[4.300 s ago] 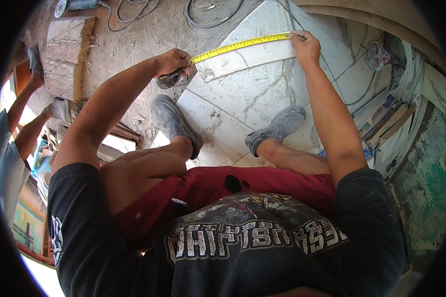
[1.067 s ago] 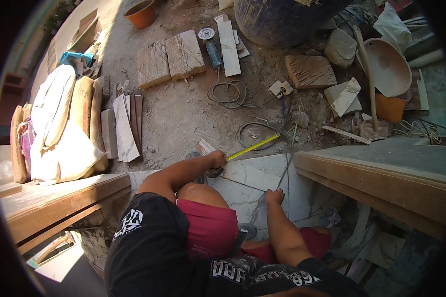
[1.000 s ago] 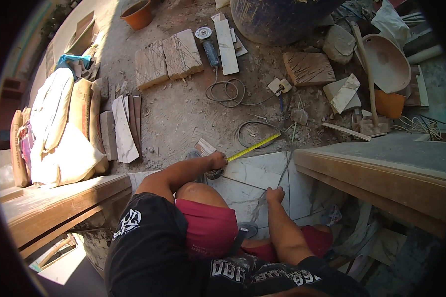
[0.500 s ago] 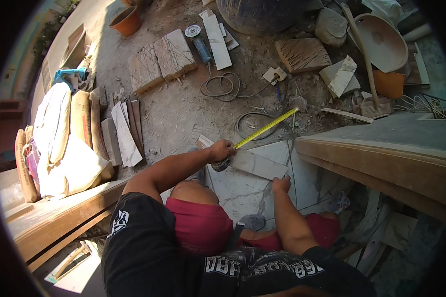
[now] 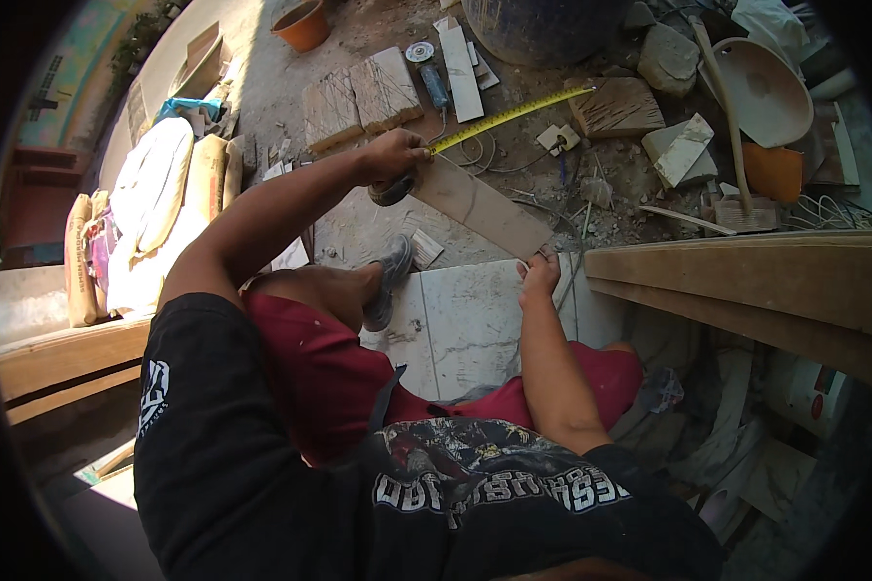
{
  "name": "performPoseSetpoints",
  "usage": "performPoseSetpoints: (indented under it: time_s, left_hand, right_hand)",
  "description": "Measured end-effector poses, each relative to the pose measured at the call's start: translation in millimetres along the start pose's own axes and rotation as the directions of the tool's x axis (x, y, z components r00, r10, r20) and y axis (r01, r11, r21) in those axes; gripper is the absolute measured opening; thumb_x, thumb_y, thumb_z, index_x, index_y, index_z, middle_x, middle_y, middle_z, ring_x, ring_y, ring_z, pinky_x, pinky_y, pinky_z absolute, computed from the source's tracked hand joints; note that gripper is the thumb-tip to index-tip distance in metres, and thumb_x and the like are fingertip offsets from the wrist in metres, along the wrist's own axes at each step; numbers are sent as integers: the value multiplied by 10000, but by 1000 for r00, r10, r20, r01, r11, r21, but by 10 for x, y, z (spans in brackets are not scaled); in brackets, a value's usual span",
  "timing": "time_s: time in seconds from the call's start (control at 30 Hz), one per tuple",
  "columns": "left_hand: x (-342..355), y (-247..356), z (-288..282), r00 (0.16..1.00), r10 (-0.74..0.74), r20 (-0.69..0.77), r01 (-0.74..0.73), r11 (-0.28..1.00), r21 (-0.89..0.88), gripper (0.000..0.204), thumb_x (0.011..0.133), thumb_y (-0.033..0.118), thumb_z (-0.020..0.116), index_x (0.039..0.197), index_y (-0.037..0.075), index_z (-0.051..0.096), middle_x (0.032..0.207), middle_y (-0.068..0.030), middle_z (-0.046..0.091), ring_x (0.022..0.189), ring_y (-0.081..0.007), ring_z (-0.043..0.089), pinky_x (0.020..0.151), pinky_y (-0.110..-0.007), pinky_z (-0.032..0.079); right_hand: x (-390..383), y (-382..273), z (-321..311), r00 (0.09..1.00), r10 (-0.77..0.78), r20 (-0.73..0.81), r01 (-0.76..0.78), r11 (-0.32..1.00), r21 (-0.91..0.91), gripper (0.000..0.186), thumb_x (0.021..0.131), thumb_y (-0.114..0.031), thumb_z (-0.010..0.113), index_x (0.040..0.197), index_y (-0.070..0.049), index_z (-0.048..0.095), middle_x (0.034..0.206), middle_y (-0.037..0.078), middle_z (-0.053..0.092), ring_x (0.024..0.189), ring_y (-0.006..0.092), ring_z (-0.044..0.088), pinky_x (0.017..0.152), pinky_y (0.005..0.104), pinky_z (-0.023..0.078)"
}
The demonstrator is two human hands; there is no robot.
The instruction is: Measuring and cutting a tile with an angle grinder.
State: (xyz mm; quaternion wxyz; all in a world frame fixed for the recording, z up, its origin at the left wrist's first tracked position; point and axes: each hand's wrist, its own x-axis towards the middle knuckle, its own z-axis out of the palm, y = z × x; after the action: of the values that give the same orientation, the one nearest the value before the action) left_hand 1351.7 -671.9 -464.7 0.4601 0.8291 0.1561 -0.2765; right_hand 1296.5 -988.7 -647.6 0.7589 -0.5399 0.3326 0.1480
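Note:
My left hand is closed around a tape measure. Its yellow blade sticks out to the right, slightly bowed, with the free end in the air. Between my hands a long narrow tile strip slants down to the right, its dull brownish face showing. The strip's far-left end meets my left hand; whether those fingers also grip it is hidden. My right hand pinches the strip's near-right corner. Beneath lie pale veined floor tiles, with my shoe at their left edge.
An angle grinder with a cable lies beyond, beside scored stone slabs and white tile strips. Wooden frame pieces stand at right. Sacks lean at left. A basin and a long wooden handle are at far right.
Both hands have moved forward with the strip and tape measure, away from the floor tiles. The strip now shows a browner face. My left shoe has come into view as my head view shifted.

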Motion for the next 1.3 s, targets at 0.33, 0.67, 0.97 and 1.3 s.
performPoseSetpoints:
  time_s: [0.33, 0.67, 0.97, 1.3]
  left_hand:
    - [793, -1503, -1047, 997, 4, -74, -37, 894, -446, 195, 979, 182, 542, 1022, 2, 604, 832, -23, 613, 713, -108, 605, 660, -257, 497]
    - [2126, -3046, -2197, 978, -183, -97, 58, 690, -722, 259, 958, 240, 566, 1016, -8, 616, 827, -22, 624, 671, -90, 585, 609, -237, 489]
    - [2775, -3716, -3168, 916, -356, -187, 121, 686, -717, 241, 952, 223, 569, 1029, 0, 615, 768, -35, 615, 644, -102, 592, 586, -245, 498]
    - [3156, -4136, -3126, 845, -325, -426, 129, 895, -427, 234, 956, 205, 543, 1003, -10, 625, 741, -47, 615, 609, -110, 558, 573, -262, 450]
  right_hand:
    - [440, -285, 1102, 919, -136, 369, 211, 962, -171, 308, 895, -27, 514, 1192, 13, 586, 1039, 45, 644, 815, 105, 596, 696, 245, 497]
    - [1535, -203, 3464, 941, 7, 338, 195, 806, -559, 360, 865, -42, 551, 1217, 19, 596, 1044, 59, 648, 803, 92, 571, 730, 247, 478]
    - [2582, 388, 4994, 918, 105, 383, 193, 724, -662, 360, 833, -68, 598, 1181, 23, 629, 941, 32, 650, 721, 78, 537, 667, 224, 459]
    - [3362, 707, 5489, 802, -133, 582, 587, 355, -728, 355, 743, -155, 615, 1059, -12, 692, 913, 192, 699, 889, 336, 664, 820, 399, 506]
